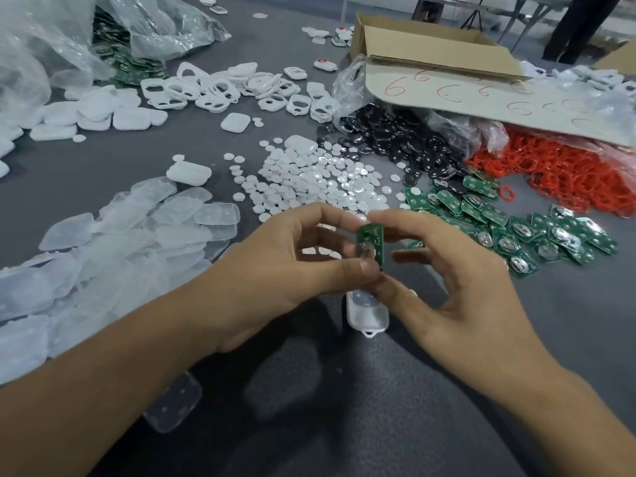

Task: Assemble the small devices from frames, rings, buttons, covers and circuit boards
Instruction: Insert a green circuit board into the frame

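Board-fitting step: left hand point(289, 270) and right hand point(461, 290) both pinch green circuit board point(372, 239) above white frame point(367, 315) on worktop point(430, 390). Next, likely: align board, seat in frame.

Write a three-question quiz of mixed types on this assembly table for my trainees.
1. True or false: the left hand and right hand both pinch the small green rectangular circuit board.
2. The heap of thin red plastic rings lies: A) right of the hands, near the open brown cardboard box; B) under the left forearm; C) at the far left edge.
3. Fill in: the heap of small round plastic buttons is ____ in colour.
Key: 1 true; 2 A; 3 white.
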Tool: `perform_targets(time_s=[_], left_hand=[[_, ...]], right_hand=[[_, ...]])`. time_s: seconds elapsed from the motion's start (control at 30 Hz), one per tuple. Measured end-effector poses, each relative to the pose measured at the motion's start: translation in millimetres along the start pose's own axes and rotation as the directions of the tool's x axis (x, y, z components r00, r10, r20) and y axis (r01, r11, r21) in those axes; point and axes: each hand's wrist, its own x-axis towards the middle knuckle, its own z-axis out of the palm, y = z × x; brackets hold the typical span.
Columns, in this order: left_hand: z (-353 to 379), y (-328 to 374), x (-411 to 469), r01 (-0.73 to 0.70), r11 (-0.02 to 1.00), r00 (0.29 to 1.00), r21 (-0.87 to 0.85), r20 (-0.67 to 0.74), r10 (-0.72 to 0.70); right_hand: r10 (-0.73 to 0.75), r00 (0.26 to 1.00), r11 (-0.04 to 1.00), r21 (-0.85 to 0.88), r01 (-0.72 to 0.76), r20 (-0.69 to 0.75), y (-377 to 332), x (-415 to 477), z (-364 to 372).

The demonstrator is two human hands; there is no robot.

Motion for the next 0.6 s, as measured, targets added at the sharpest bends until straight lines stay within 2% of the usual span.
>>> perform_targets(time_s=[0.2,0.33,0.4,0.43,0.5,0.53,0.6], left_hand=[[1,-1,0,-0.051,0.997,0.997,0.064,-0.047,0.054],[1,-2,0,-0.083,0.987,0.996,0.135,-0.017,0.086],[-1,-2,-1,-0.114,0.953,0.991,0.282,-0.028,0.127],[-2,-3,-2,-0.137,0.893,0.987,0.428,-0.017,0.159],[-2,-5,-4,-0.174,0.72,0.984,0.672,0.091,0.153],[0,-6,-5,-0.18,0.668,0.984,0.722,0.138,0.116],[2,-9,-5,-0.178,0.635,0.982,0.751,0.176,0.066]], right_hand=[[0.104,0.989,0.967,0.223,-0.126,0.109,0,1,-6],[0.146,0.977,0.916,0.353,-0.192,0.154,-3,3,-10],[0.169,0.974,0.93,0.303,-0.208,0.152,-2,5,-15],[0.186,0.97,0.943,0.247,-0.221,0.158,-1,5,-18],[0.22,0.956,0.961,0.128,-0.247,0.194,2,4,-23],[0.229,0.948,0.965,0.078,-0.251,0.222,4,4,-25],[0.236,0.929,0.968,0.008,-0.249,0.286,6,3,-27]])
